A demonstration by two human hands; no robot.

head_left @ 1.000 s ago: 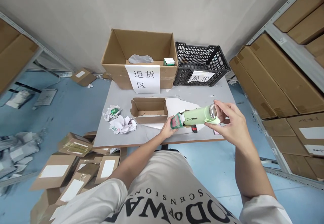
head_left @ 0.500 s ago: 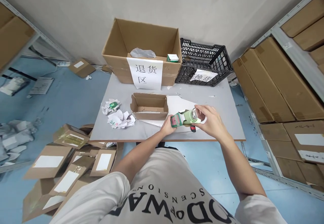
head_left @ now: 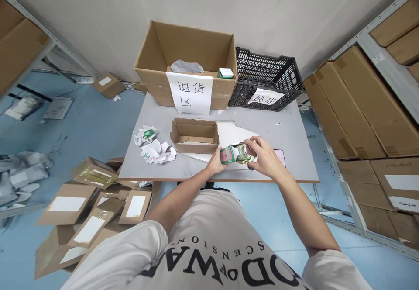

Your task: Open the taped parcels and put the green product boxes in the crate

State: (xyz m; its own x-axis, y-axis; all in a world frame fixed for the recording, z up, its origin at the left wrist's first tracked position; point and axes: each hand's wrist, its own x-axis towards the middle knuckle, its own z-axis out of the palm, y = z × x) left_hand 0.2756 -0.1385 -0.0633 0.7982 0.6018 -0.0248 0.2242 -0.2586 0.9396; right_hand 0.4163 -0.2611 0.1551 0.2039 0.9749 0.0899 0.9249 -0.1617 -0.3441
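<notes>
Sliding deeper than a second ago, the green bottle (head_left: pixel 242 151) in the right hand (head_left: pixel 263 159) grip nearly fills the carton (head_left: pixel 228 154) the left hand (head_left: pixel 214 164) clamps over the tabletop (head_left: pixel 288 132).

A grey table (head_left: pixel 288 128) stands against a plain pale wall (head_left: pixel 229 6) on a blue floor (head_left: pixel 88 124). Metal shelving (head_left: pixel 366 41) stacked with cardboard cartons (head_left: pixel 369 102) flanks the right side; flat parcels (head_left: pixel 94 194) lie heaped on the floor to the left.
</notes>
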